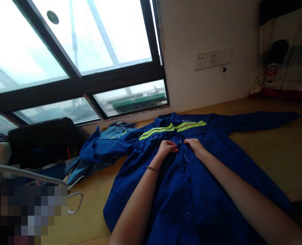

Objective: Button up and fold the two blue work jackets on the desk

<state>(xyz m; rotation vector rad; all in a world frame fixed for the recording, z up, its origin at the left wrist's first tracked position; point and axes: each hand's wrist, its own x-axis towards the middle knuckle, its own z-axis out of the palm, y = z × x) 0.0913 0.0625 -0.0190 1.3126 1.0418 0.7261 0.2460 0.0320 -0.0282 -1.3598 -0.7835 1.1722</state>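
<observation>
A: Where is the blue work shirt [217, 149]?

B: Spread front side up across a yellowish surface [281, 153] beneath a dark-framed window [81, 82], its collar pointing toward the wall. One sleeve stretches out to the right; the other lies bunched at the left, over a lighter blue garment [115, 131].

A: And the hands?

B: Both work at the shirt's front opening, just below the yellow-and-grey reflective bands [157, 130] across the chest. The left hand [168, 147], a dark bracelet [153, 168] around its wrist, has its fingers curled in and pinching the cloth along one edge.

A: The right hand [194, 146]?

B: Near the left, a small gap between them, thumb and fingertips closed on the fabric at the opening. Whether a button sits in that grip is too small and dim to tell. Lower down the front, a round button [188, 215] shows clearly.

A: What surrounds the scene?

B: A black bag-like object [43, 139] stands below the window at left, with a pale cable [25, 172] running in front of it. Wall sockets [213, 59] are set right of the window, and a patterned curtain [288, 68] hangs at far right.
</observation>
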